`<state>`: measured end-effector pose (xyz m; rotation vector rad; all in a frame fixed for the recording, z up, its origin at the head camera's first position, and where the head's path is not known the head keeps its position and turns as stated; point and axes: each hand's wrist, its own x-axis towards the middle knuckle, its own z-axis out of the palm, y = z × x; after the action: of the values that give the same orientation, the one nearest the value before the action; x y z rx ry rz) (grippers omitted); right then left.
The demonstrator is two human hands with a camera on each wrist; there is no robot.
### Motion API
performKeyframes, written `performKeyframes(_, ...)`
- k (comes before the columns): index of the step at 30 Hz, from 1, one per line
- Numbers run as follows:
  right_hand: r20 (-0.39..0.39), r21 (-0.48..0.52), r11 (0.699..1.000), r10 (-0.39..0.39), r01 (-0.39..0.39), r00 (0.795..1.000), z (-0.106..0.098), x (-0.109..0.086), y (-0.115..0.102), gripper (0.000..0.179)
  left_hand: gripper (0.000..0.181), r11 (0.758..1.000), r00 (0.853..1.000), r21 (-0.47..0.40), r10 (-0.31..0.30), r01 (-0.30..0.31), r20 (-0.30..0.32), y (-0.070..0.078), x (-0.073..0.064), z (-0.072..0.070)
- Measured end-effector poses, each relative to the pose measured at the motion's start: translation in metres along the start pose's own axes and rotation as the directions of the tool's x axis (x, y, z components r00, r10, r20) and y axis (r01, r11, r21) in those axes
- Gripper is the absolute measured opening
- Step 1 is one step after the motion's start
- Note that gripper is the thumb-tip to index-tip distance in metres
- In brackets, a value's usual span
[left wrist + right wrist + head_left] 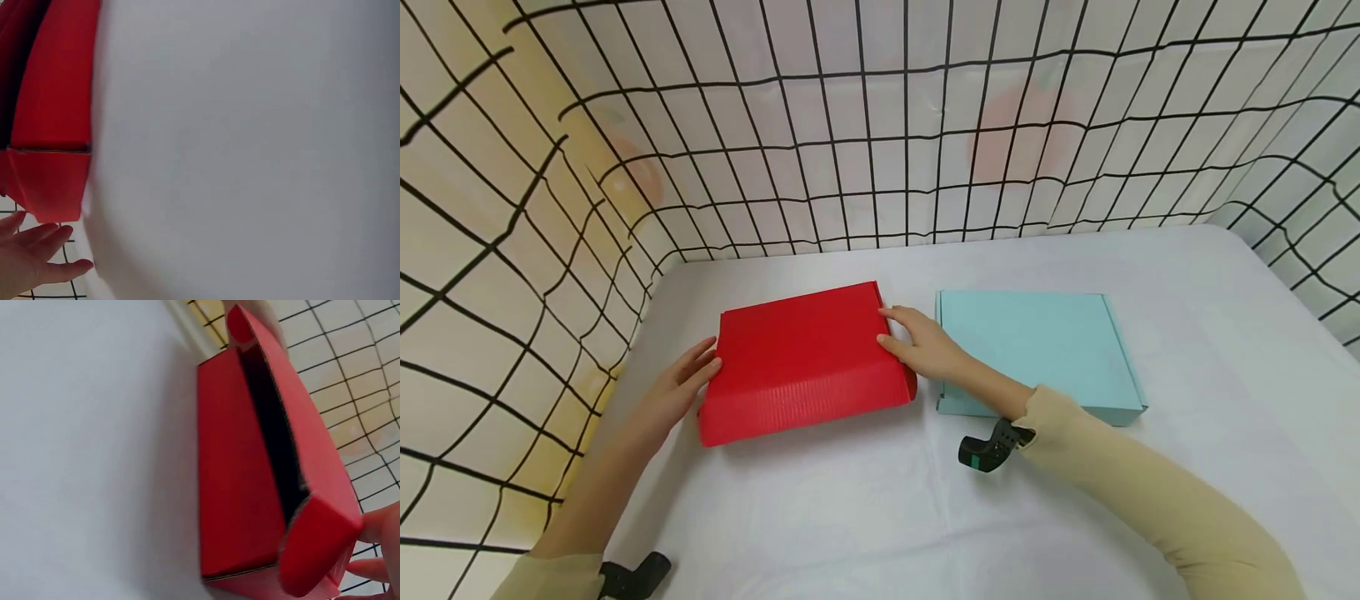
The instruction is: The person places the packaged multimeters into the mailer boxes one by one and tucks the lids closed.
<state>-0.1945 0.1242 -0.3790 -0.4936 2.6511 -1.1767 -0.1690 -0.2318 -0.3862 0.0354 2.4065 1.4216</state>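
A red cardboard box sits on the white-covered table, its lid partly raised. The right wrist view shows a dark gap between the lid's front flap and the box's front wall. At the box's left side my left hand has its fingers extended, fingertips right at the edge. My right hand touches the right edge of the lid with fingers and thumb fairly straight. In the left wrist view, the left hand appears spread close to the box's end wall.
A closed light-blue cardboard box lies right of the red one, partly behind my right forearm. Black wire grid panels stand along the back, left and right of the table. A dark band with a small device is on each wrist.
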Motion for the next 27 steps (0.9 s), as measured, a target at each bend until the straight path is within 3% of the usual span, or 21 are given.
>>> performKeyframes(3, -0.015, -0.049, 0.998, -0.052, 0.051, 0.999, 0.004, -0.002, 0.003, 0.051, 0.071, 0.999, 1.0, 0.032, 0.014, -0.014, -0.015, -0.001, -0.002, 0.004)
performKeyframes(8, -0.055, -0.085, 0.994, -0.073, 0.069, 0.996, 0.012, -0.005, 0.002, 0.05, 0.07, 0.993, 0.997, 0.116, 0.029, -0.021, -0.067, -0.002, -0.004, 0.012)
performKeyframes(11, -0.063, -0.09, 0.994, -0.074, 0.068, 0.995, 0.018, -0.014, -0.003, 0.053, 0.072, 0.974, 0.993, 0.227, 0.02, 0.007, -0.116, -0.003, -0.011, 0.018)
performKeyframes(16, 0.01, -0.098, 0.995, -0.025, 0.026, 1.0, 0.025, -0.041, -0.012, 0.061, 0.069, 0.93, 0.984, 0.368, 0.043, 0.024, -0.173, -0.001, -0.033, 0.031)
performKeyframes(19, 0.029, -0.111, 0.993, -0.023, 0.027, 0.999, 0.029, -0.055, -0.014, 0.062, 0.065, 0.907, 0.972, 0.422, 0.095, 0.004, -0.213, 0.001, -0.046, 0.038)
performKeyframes(22, 0.02, -0.109, 0.993, -0.033, 0.035, 0.999, 0.032, -0.066, -0.013, 0.063, 0.059, 0.889, 0.951, 0.458, 0.152, -0.013, -0.27, 0.0, -0.056, 0.044)
performKeyframes(25, -0.008, -0.058, 0.998, -0.018, 0.017, 1.0, 0.035, -0.073, -0.01, 0.063, 0.052, 0.874, 0.931, 0.485, 0.197, -0.024, -0.308, -0.002, -0.062, 0.048)
performKeyframes(27, -0.028, -0.02, 1.0, -0.002, 0.002, 1.0, 0.037, -0.075, -0.008, 0.061, 0.05, 0.874, 0.927, 0.486, 0.208, -0.034, -0.311, -0.002, -0.064, 0.05)
